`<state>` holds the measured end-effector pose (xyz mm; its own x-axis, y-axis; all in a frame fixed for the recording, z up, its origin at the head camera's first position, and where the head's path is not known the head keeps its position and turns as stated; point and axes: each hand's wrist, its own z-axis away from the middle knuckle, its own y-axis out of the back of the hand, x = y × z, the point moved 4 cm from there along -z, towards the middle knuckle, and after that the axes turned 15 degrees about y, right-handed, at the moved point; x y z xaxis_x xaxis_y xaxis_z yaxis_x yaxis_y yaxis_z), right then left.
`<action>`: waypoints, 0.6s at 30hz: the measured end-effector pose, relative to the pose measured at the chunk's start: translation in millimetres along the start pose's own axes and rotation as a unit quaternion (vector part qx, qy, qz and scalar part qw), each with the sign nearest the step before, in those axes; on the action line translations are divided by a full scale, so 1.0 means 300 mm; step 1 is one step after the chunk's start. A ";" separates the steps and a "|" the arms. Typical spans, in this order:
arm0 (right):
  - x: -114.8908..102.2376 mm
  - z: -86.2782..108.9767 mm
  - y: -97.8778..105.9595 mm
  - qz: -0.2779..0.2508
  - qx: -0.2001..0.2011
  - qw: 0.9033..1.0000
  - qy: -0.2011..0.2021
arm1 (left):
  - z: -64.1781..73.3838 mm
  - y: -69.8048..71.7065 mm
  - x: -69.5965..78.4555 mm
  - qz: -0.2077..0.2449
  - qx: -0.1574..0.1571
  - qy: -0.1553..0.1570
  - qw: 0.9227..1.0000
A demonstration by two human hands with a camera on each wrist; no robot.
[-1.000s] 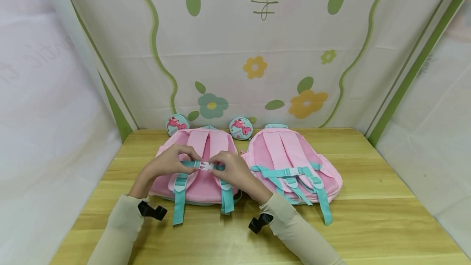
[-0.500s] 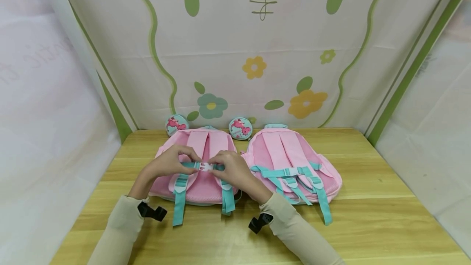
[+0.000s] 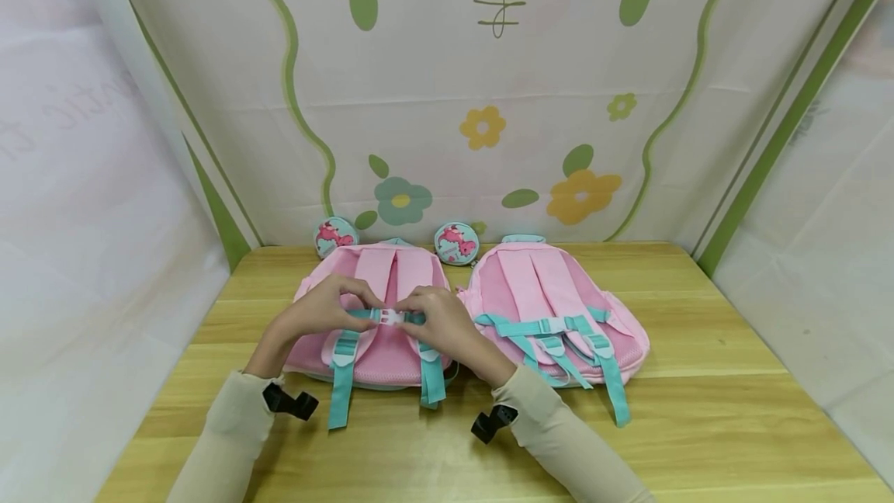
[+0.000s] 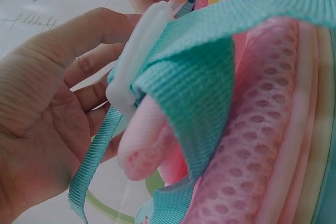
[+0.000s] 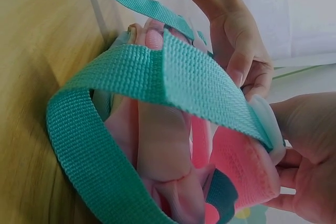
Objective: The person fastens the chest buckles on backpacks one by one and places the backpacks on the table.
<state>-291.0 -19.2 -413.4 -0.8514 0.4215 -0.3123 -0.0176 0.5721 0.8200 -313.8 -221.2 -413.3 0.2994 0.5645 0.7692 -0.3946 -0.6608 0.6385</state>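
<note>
The left backpack (image 3: pixel 380 359), pink with teal straps, lies with its shoulder straps facing up. Across it runs a teal chest strap (image 3: pixel 359 313) with a white side-release buckle (image 3: pixel 391 317). My left hand (image 3: pixel 324 307) pinches the buckle's left end between thumb and fingers. From the other side, my right hand (image 3: pixel 443 320) pinches its right end. Both halves of the buckle meet between my fingertips. In the left wrist view, a white strap adjuster (image 4: pixel 139 53) and teal webbing (image 4: pixel 194 87) partly cover the fingers. The right wrist view also has webbing (image 5: pixel 110 72) in front of the hands.
A second pink backpack (image 3: pixel 517 278) lies to the right, its chest strap joined by a white buckle (image 3: pixel 556 325). Two round teal pouches (image 3: pixel 336 237) with pink pictures rest at the back. The wooden table (image 3: pixel 719 410) meets a flowered cloth backdrop (image 3: pixel 433 138).
</note>
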 end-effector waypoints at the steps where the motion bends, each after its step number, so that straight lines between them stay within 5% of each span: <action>1: -0.001 0.000 0.000 0.002 -0.001 1.000 0.001 | -0.001 -0.001 0.000 0.000 -0.002 0.002 1.000; 18: 0.000 0.000 -0.009 0.006 -0.006 1.000 0.003 | -0.002 -0.007 0.005 -0.015 0.003 0.007 1.000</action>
<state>-290.8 -20.8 -415.6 -0.8543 0.4246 -0.2999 -0.0138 0.5582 0.8296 -312.9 -218.8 -413.5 0.2992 0.5910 0.7491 -0.3805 -0.6461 0.6617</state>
